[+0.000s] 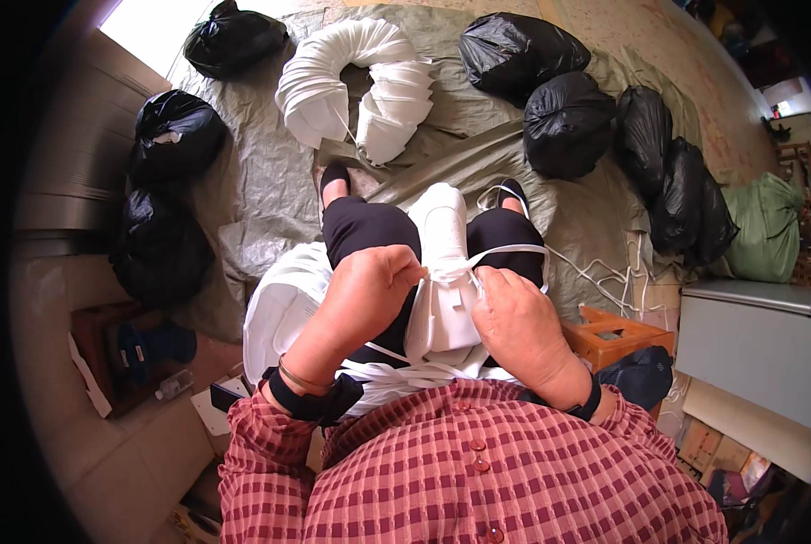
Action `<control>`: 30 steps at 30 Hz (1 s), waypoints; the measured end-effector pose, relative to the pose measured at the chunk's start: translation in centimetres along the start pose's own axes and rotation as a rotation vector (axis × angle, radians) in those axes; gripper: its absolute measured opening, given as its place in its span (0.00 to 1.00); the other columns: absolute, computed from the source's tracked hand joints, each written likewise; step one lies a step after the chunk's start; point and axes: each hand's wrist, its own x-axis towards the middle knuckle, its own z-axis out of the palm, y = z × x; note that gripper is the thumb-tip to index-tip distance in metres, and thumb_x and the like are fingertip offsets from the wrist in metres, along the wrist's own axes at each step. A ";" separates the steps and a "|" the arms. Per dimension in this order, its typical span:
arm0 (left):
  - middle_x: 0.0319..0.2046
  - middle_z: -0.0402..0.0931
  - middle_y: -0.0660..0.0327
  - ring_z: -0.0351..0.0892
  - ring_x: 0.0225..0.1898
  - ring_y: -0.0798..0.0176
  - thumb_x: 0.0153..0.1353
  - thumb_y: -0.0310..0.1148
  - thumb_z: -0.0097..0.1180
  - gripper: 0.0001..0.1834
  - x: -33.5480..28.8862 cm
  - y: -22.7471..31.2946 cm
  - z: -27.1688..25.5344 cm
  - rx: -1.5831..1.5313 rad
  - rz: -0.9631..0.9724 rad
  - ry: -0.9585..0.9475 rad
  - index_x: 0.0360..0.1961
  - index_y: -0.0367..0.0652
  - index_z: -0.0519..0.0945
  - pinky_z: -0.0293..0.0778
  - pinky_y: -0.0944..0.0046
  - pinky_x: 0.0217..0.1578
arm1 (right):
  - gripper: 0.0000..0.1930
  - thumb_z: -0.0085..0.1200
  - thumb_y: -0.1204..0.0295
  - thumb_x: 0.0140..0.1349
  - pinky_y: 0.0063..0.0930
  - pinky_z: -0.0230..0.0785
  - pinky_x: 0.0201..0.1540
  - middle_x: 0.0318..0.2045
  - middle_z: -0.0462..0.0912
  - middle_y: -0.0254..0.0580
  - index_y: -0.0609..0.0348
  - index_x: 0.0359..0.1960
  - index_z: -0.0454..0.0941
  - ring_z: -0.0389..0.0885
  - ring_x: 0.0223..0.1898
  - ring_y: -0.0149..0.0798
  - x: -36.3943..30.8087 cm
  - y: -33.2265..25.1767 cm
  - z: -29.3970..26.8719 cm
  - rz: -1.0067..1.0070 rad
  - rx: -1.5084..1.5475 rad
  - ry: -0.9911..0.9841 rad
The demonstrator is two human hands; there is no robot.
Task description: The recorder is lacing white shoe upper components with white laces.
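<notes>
Two hands closed on white cord (505,251) over white bundle (441,272): left hand (369,290) fisted just left, right hand (514,322) pinching just right; black bags (564,122) well beyond bundle.

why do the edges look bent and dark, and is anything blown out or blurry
Head view: fisheye bends straight lines near the rim, such as the grey cabinet, and the corners go black; the bright patch top left is blown out; both hands, left and right, and the white bundle are sharp.

My left hand (369,295) curls closed, knuckles toward twelve o'clock; my right hand (514,317) pinches shut at its three o'clock.
</notes>
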 end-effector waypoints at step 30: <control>0.29 0.81 0.52 0.85 0.33 0.51 0.58 0.24 0.61 0.07 -2.1 2.2 1.8 0.179 0.144 0.216 0.37 0.37 0.79 0.79 0.58 0.36 | 0.13 0.55 0.80 0.60 0.41 0.76 0.42 0.37 0.82 0.47 0.59 0.47 0.78 0.83 0.40 0.51 1.3 0.4 -1.3 -0.207 0.064 0.015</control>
